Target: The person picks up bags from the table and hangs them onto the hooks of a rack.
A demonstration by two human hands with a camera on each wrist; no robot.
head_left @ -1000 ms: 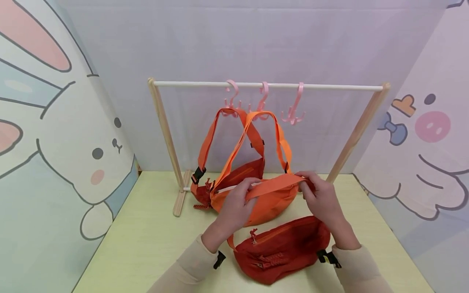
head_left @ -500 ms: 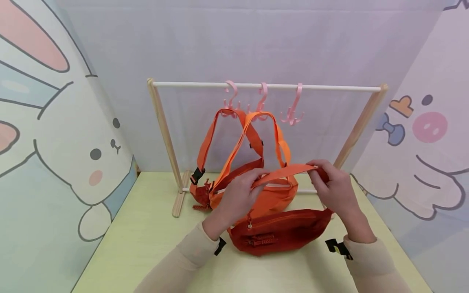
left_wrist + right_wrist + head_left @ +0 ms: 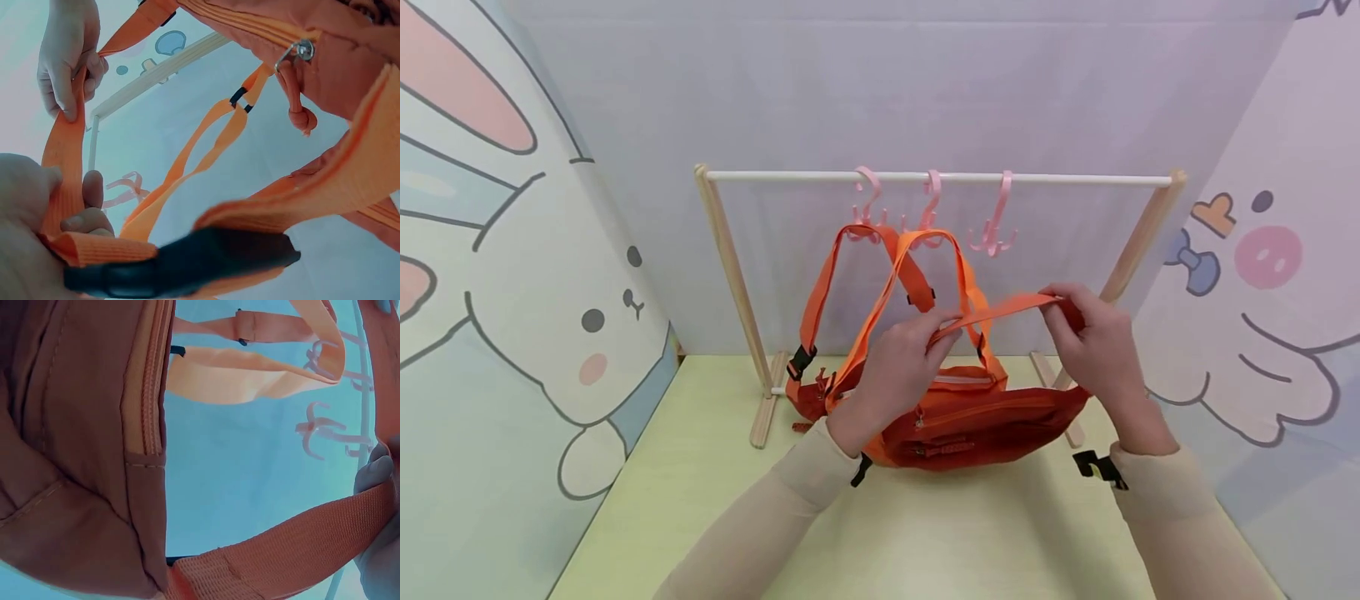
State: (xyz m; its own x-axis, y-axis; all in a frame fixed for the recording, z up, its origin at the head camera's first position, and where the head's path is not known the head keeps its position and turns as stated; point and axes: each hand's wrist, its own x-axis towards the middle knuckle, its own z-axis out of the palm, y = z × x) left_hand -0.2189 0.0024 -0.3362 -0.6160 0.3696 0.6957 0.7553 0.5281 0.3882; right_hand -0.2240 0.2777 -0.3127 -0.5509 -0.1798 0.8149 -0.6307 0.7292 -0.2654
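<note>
My left hand (image 3: 901, 360) and right hand (image 3: 1092, 346) pinch an orange strap (image 3: 1011, 307), stretched between them. From it hangs a dark red waist bag (image 3: 992, 427), lifted off the table, its zipper facing me. The left wrist view shows a black buckle (image 3: 212, 261) on the strap, close to the left hand. Behind the held bag, a bright orange waist bag (image 3: 966, 377) hangs by its strap from the middle pink hook (image 3: 930, 204). Another red waist bag (image 3: 811, 400) hangs from the left pink hook (image 3: 867, 200), mostly covered by the others.
A third pink hook (image 3: 995, 221) hangs on the white rail (image 3: 1075, 179), bearing nothing. Wooden posts (image 3: 733, 279) with feet hold the rail up on the pale yellow table (image 3: 670, 475). Cartoon-printed curtains (image 3: 550, 275) stand at both sides.
Both hands have risen with the strap, the right hand also shifting rightward. The red bag has come up off the table and now covers much of the bright orange bag.
</note>
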